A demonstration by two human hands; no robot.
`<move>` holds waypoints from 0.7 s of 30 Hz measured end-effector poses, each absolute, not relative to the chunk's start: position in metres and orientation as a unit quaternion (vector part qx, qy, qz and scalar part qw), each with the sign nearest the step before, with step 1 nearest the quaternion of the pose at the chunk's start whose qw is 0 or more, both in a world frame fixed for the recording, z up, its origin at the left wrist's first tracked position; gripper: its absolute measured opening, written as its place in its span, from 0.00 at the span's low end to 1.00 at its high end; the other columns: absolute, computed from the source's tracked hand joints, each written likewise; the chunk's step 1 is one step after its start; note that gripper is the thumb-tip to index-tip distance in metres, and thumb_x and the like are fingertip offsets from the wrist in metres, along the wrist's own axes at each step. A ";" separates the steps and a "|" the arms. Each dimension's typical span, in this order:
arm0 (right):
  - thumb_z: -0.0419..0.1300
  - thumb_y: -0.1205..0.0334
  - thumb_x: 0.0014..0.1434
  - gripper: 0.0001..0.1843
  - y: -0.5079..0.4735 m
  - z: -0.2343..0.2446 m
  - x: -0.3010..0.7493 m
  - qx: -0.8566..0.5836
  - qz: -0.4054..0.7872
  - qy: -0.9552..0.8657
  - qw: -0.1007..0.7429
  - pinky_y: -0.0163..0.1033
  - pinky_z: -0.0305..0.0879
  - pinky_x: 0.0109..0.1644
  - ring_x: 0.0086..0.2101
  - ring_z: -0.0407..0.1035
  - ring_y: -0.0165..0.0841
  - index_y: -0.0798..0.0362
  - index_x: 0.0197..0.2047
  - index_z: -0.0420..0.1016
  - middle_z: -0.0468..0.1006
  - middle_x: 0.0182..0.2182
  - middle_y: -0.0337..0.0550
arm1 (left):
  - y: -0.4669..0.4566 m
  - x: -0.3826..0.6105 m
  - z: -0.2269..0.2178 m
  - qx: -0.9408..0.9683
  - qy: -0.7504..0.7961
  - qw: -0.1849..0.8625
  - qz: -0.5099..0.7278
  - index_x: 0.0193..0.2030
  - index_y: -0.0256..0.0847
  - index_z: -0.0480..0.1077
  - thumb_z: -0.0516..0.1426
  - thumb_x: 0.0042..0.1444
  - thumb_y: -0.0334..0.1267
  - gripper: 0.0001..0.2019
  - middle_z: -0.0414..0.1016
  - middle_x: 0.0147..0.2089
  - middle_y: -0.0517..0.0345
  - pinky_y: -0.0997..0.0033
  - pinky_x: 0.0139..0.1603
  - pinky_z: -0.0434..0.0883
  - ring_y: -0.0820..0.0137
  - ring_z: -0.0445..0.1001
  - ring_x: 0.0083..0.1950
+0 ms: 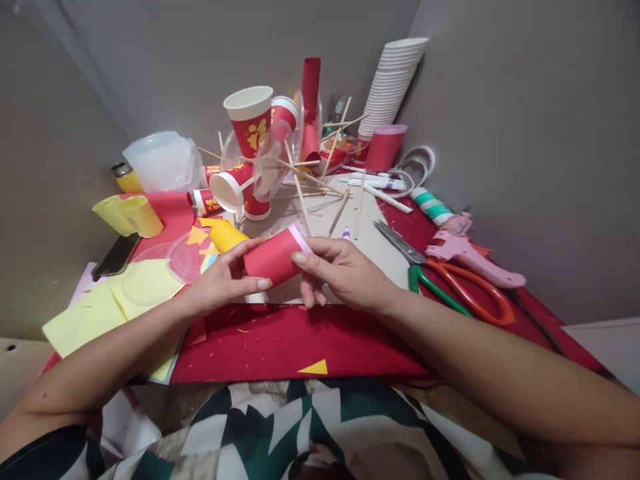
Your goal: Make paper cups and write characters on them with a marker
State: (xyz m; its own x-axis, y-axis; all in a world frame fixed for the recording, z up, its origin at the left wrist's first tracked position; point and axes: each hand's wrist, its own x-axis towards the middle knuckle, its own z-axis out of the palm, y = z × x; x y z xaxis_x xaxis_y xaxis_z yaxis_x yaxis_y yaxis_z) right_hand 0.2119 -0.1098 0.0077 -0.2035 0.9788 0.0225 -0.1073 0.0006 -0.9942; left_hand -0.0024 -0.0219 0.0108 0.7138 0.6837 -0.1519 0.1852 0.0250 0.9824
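A red paper cup covering with a pale pink rim [274,257] lies on its side between my two hands, above the table's near part. My left hand [231,275] grips its left end, thumb below and fingers behind. At the rim end, my right hand [340,270] pinches it with the thumb on the front; the other fingers curl underneath. Just behind my left hand rests a rolled yellow paper tube [226,235]. Beyond the hands stands a structure of red paper cups with gold characters [250,127], clear plastic discs and wooden sticks [300,193].
Orange-and-green-handled scissors [470,293] and a pink glue gun [475,257] lie at right. A tall stack of white cups [393,83] leans at the back. At left are yellow paper sheets [90,313], a phone [117,255] and yellow paper rolls [143,217]. Grey walls enclose the table.
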 end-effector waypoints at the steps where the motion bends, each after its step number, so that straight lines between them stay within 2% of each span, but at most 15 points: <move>1: 0.68 0.40 0.58 0.31 -0.109 0.008 0.213 -0.420 0.573 -0.530 0.463 0.28 0.59 0.18 0.14 0.65 0.26 0.57 0.53 0.79 0.77 0.16 0.36 | -0.021 -0.003 0.007 0.669 0.323 0.640 0.196 0.66 0.43 0.66 0.73 0.46 0.46 0.41 0.74 0.65 0.47 0.66 0.54 0.75 0.60 0.76 0.57; 5: 0.71 0.43 0.56 0.32 -0.109 0.006 0.213 -0.464 0.542 -0.518 0.471 0.30 0.62 0.19 0.16 0.68 0.29 0.55 0.56 0.77 0.76 0.16 0.34 | -0.023 -0.004 -0.004 0.645 0.324 0.665 0.193 0.66 0.44 0.66 0.74 0.46 0.47 0.41 0.77 0.61 0.47 0.65 0.51 0.78 0.58 0.78 0.55; 8: 0.72 0.46 0.56 0.28 -0.111 0.004 0.212 -0.494 0.467 -0.511 0.525 0.33 0.66 0.21 0.20 0.73 0.29 0.50 0.55 0.77 0.83 0.29 0.38 | -0.027 -0.005 -0.006 0.609 0.323 0.696 0.200 0.64 0.45 0.67 0.74 0.45 0.46 0.39 0.78 0.59 0.49 0.65 0.52 0.78 0.57 0.78 0.57; 10: 0.71 0.47 0.57 0.23 -0.112 0.003 0.211 -0.507 0.417 -0.522 0.545 0.35 0.69 0.22 0.21 0.74 0.29 0.48 0.52 0.79 0.84 0.36 0.40 | -0.028 -0.005 -0.007 0.588 0.321 0.711 0.215 0.63 0.45 0.69 0.73 0.47 0.46 0.36 0.79 0.59 0.50 0.66 0.53 0.77 0.57 0.78 0.58; 14: 0.72 0.47 0.56 0.22 -0.112 0.003 0.211 -0.522 0.380 -0.543 0.537 0.37 0.71 0.23 0.22 0.73 0.30 0.48 0.49 0.79 0.81 0.30 0.38 | -0.026 -0.005 -0.015 0.521 0.283 0.777 0.212 0.61 0.41 0.72 0.70 0.51 0.50 0.32 0.80 0.53 0.46 0.61 0.51 0.77 0.56 0.80 0.51; 16: 0.72 0.45 0.56 0.19 -0.112 0.005 0.211 -0.526 0.389 -0.552 0.518 0.36 0.71 0.23 0.21 0.71 0.29 0.50 0.43 0.80 0.79 0.25 0.37 | -0.024 -0.005 -0.020 0.483 0.256 0.817 0.182 0.60 0.40 0.74 0.69 0.52 0.50 0.30 0.81 0.52 0.45 0.58 0.52 0.77 0.58 0.81 0.49; 19: 0.70 0.42 0.57 0.20 -0.113 0.009 0.212 -0.522 0.410 -0.559 0.497 0.35 0.69 0.23 0.18 0.68 0.28 0.51 0.33 0.78 0.75 0.19 0.35 | -0.023 -0.004 -0.022 0.457 0.236 0.847 0.137 0.57 0.40 0.75 0.70 0.52 0.49 0.28 0.81 0.52 0.45 0.60 0.54 0.76 0.60 0.80 0.50; 21: 0.71 0.41 0.56 0.20 -0.113 0.011 0.212 -0.522 0.430 -0.552 0.488 0.35 0.67 0.22 0.18 0.68 0.28 0.51 0.32 0.77 0.74 0.17 0.34 | -0.023 -0.005 -0.021 0.457 0.241 0.846 0.132 0.57 0.41 0.75 0.71 0.51 0.48 0.29 0.81 0.52 0.47 0.63 0.53 0.76 0.61 0.80 0.49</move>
State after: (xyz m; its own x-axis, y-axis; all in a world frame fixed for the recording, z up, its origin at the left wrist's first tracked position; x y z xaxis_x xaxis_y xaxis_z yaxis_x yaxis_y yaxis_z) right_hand 0.2119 -0.1130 0.0107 0.0204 0.9957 0.0908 0.1567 0.0865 -0.9838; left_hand -0.0045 -0.0229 -0.0206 0.8491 0.4431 -0.2877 -0.0028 0.5483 0.8363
